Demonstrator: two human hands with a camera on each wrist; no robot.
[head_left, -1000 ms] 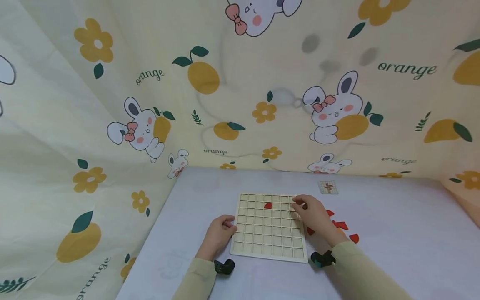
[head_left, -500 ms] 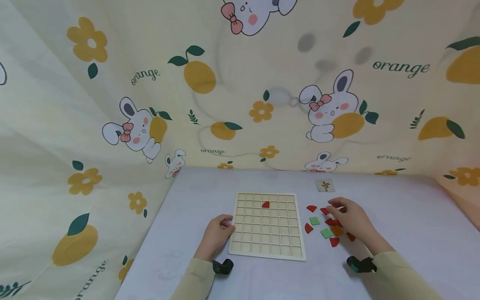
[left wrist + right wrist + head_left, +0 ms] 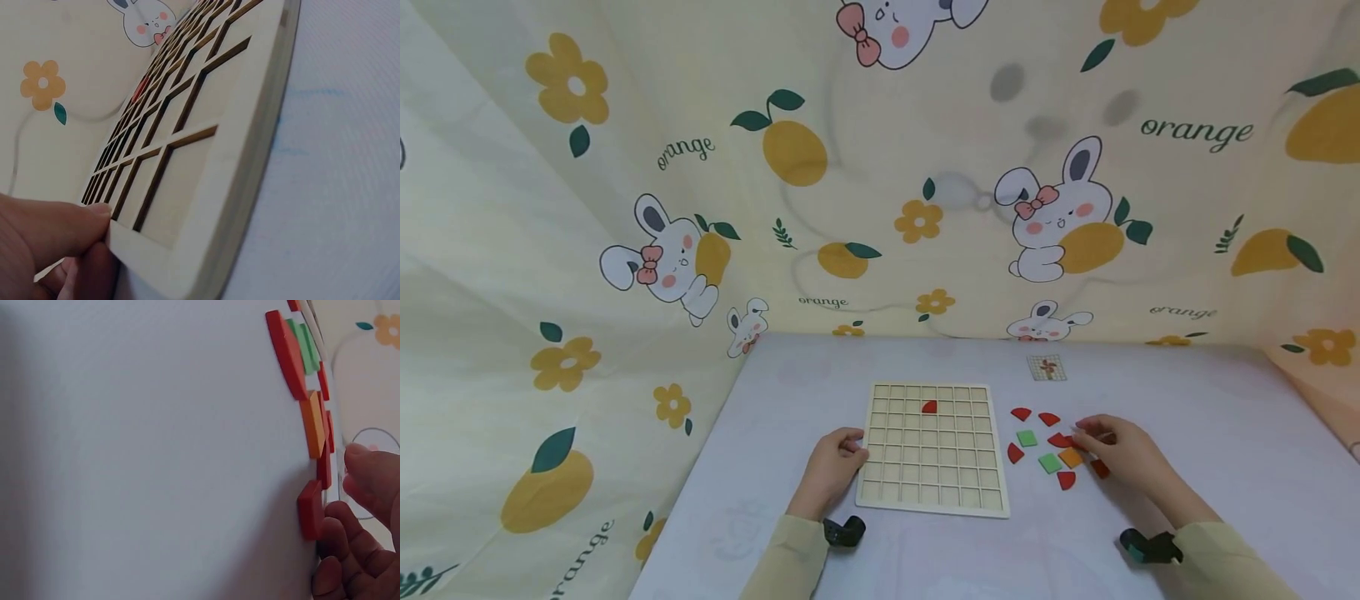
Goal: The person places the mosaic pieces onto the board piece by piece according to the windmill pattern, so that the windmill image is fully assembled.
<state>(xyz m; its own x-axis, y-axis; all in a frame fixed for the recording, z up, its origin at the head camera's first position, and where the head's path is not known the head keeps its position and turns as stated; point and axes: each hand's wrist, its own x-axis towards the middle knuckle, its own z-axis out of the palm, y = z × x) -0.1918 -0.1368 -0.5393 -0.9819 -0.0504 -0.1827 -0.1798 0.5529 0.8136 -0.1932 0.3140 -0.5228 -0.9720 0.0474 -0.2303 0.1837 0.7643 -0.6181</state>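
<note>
A pale wooden grid board (image 3: 933, 512) lies on the table. One red quarter-circle piece (image 3: 929, 407) sits in a cell of its second row. My left hand (image 3: 831, 467) grips the board's left edge, thumb on the rim (image 3: 145, 247) and fingers curled beside it in the left wrist view. Right of the board, my right hand (image 3: 1123, 450) hovers over the loose pieces, fingers loosely bent. Its fingertips are right by a red piece (image 3: 1059, 440); no piece shows between them. Another red piece (image 3: 310, 510) lies beside the curled fingers in the right wrist view.
Among the loose pieces are green squares (image 3: 1050, 463), an orange square (image 3: 1070, 457) and several red quarter-circles (image 3: 1067, 480). A small pattern card (image 3: 1047, 367) lies behind them. A printed curtain (image 3: 880, 167) hangs along the table's back.
My right hand has moved right, from over the board's upper right corner to the loose pieces, uncovering several of them. My left hand has stayed on the board's edge.
</note>
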